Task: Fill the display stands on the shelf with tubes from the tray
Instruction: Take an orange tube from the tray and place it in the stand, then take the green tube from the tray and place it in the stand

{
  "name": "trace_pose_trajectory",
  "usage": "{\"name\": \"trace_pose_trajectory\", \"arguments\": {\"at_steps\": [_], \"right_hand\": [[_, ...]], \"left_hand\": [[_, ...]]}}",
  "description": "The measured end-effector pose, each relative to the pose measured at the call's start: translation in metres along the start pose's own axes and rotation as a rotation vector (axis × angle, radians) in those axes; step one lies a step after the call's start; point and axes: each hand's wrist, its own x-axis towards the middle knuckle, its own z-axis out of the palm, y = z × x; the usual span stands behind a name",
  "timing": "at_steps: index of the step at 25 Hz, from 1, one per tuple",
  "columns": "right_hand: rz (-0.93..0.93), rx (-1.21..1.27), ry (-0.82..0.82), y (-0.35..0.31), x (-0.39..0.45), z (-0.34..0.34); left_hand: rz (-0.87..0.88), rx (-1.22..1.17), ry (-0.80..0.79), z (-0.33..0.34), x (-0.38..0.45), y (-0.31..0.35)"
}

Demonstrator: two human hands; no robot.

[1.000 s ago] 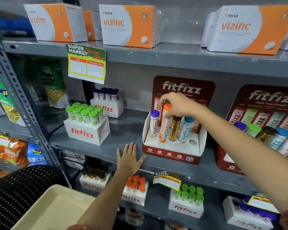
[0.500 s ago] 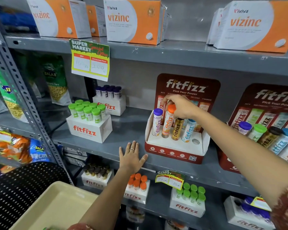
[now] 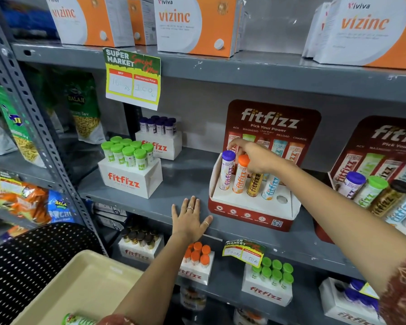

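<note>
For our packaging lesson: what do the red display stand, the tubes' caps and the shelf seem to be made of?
Display stand: probably printed cardboard, shown by folded flat panels and a die-cut hole in its white deck.
Caps, such as the orange cap: likely plastic, uniformly coloured with a soft sheen.
Shelf: apparently grey-painted metal, thin-edged, with small chips in the paint and perforated uprights.

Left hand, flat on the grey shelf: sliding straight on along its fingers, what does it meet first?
Nothing nearby: the left hand points along the bare grey metal shelf toward the back wall, though depth is unclear.
</note>
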Motion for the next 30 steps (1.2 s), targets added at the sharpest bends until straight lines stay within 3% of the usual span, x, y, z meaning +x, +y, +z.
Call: {"name": "trace_pose_trajectory", "arguments": {"at_steps": [9, 13, 17, 19, 23, 30], "right_hand": [[0.002, -0.067, 0.123, 0.001, 0.002, 0.006], [-0.245, -0.175, 0.494, -0.027, -0.017, 0.021], [-0.496, -0.179, 0.553, -0.062, -0.026, 0.072], [-0.561, -0.125, 0.495, -0.081, -0.028, 0.110], [-0.641, -0.051, 0.230, -0.117, -0.037, 0.197], [-0.482, -0.041, -0.276, -0.146, -0.038, 0.338]], "left_hand": [[0.034, 0.014, -0.002, -0.004, -0.004, 0.000], [0.012, -0.084, 0.239, -0.002, -0.036, -0.030], [-0.070, -0.097, 0.398, 0.002, -0.086, -0.081], [-0.153, -0.047, 0.357, 0.008, -0.112, -0.112], [-0.388, -0.028, 0.204, 0.033, -0.168, -0.170], [-0.636, -0.034, -0.032, 0.080, -0.246, -0.227]]}}
